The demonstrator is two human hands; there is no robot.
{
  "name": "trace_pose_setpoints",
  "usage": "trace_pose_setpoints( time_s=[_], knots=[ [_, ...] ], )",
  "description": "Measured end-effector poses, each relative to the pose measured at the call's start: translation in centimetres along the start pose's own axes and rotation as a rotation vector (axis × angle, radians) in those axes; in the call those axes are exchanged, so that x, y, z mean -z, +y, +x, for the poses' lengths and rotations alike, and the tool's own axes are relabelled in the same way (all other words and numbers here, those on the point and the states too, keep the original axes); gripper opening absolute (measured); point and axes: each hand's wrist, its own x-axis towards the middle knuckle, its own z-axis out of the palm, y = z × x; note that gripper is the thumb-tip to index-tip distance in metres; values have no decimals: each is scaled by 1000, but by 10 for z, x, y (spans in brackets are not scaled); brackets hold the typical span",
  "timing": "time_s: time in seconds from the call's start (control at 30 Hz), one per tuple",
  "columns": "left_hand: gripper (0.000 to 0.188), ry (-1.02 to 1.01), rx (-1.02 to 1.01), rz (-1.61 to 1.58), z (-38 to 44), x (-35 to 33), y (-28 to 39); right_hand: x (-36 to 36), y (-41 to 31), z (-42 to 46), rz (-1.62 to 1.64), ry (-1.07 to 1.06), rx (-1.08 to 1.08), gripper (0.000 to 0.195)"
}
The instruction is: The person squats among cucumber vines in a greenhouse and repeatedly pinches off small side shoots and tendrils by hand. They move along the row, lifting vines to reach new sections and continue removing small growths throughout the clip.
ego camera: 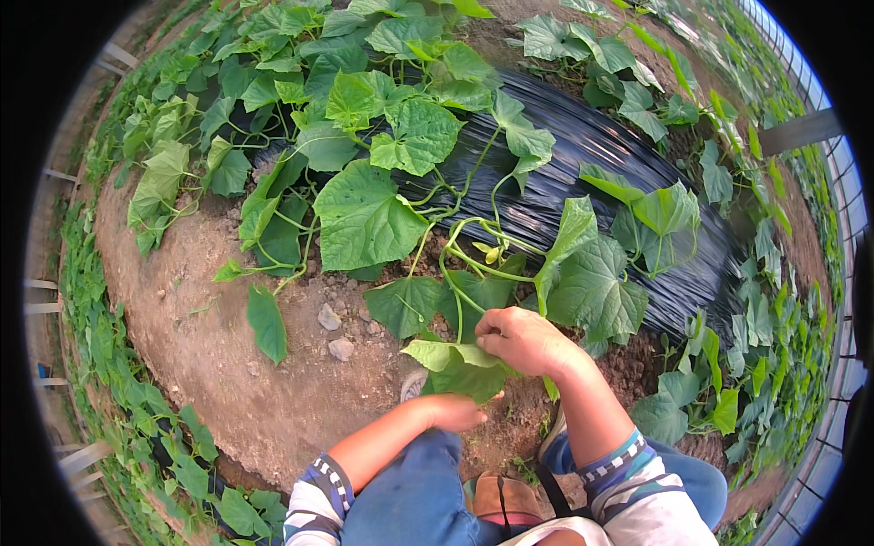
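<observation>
A leafy cucumber-like vine [447,263] spreads over black plastic mulch film [539,157] and out onto bare soil. My right hand [522,341] has its fingers curled at a stem near the vine's lower end; whether they pinch it is hard to see. Just left of those fingers a pale green leaf [471,372] hangs folded, its underside showing. My left hand [456,412] lies under that leaf, which hides part of the fingers. A small yellow flower [490,254] sits among the stems above.
Small stones [341,349] lie on the soil left of my hands. My knee in blue jeans [416,491] and a shoe [412,385] are close below. More vines [683,403] grow at the right and along the far left. A metal post [799,133] stands at the upper right.
</observation>
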Motion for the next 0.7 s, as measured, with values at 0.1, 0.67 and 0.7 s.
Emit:
trace_pose_setpoints(
  time_s=[0.1,0.67,0.7],
  knots=[
    [44,-367,41,-614,-50,57,49,19,-7,20,176,-80,51,29],
    [37,1446,-308,-899,-56,306,-77,-7,-70,227,1225,502,14,28],
    [40,1373,-310,-910,-55,311,-97,-18,-79,211,1219,494,72,29]
  ],
)
